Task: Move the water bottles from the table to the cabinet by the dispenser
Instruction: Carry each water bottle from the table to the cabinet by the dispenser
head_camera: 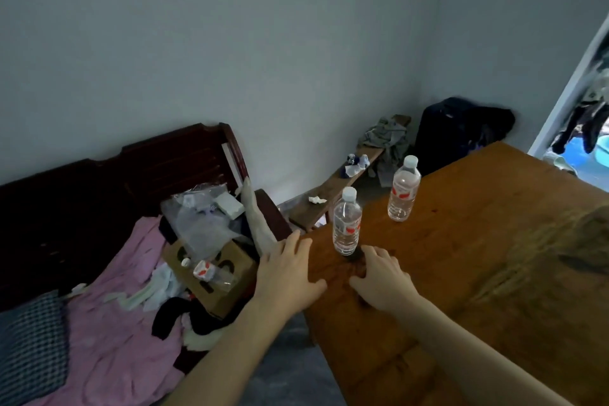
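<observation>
Reaching out over the wooden bench (478, 257), we see in the head view, the only one we have, both hands empty and spread. Our left hand (286, 270) lies at the bench's near-left edge, its fingers (298, 242) straight and fanned wide, holding nothing. Our right hand (384, 283) rests flat on the bench top, its fingers (374, 255) loosely parted, also holding nothing.

Just beyond the right fingertips, and a little to the right of the left fingertips, stands the nearer water bottle (346, 222), upright, capped, clear with a red-marked label; it looks very close to the right fingers, though we cannot tell whether they touch its base. The farther water bottle (403, 189) stands upright well past both sets of fingers, deeper on the bench and to the right.

Left of the left fingers lies a bed with a pink sheet (115, 323), piled with a cardboard box (211, 277) and plastic bags. Neither the cabinet nor the dispenser shows here.

We judge the task barely begun: both bottles are on the bench, and the step in hand is the first reach. The next move calls for curling the fingers around the nearer bottle's body, perhaps one bottle per hand, lifting straight up so neither tips, then turning to find the cabinet.
</observation>
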`<state>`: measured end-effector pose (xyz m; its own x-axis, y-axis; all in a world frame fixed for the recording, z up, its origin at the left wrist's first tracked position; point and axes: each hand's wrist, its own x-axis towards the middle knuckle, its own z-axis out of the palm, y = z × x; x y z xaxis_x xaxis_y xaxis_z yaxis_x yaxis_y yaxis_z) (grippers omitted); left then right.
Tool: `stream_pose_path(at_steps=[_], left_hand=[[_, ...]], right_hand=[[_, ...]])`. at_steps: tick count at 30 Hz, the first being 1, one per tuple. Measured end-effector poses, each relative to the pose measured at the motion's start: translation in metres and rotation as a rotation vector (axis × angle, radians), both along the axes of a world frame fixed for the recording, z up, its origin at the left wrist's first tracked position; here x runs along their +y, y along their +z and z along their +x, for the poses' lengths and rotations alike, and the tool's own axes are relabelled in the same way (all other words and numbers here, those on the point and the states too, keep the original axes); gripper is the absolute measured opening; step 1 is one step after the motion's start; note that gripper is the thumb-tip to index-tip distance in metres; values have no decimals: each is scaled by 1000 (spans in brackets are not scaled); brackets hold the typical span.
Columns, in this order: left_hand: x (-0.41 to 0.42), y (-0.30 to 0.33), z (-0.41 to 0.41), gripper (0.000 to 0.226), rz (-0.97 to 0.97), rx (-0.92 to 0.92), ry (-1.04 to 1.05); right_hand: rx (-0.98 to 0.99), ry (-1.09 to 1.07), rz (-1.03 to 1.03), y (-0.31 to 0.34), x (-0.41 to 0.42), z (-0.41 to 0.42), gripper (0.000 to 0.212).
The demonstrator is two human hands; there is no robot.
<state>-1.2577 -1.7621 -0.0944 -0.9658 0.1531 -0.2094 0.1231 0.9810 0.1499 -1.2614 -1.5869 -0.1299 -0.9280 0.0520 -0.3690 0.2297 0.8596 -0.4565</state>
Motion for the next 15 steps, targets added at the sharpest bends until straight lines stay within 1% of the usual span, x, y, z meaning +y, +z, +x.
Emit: stream_pose_path(at_steps=[4,8,15], left_hand=[[2,-16,-56,82,14,-19,-75],[1,-40,-115,84,36,-58,-171],[-9,-79,-203,97,-17,-199,-388]], right_hand=[[-34,-53,1,-11,5,-37,76],[-45,-134,14,-24,5,-71,78],[-135,-374,-13,-46,1,-108,78]])
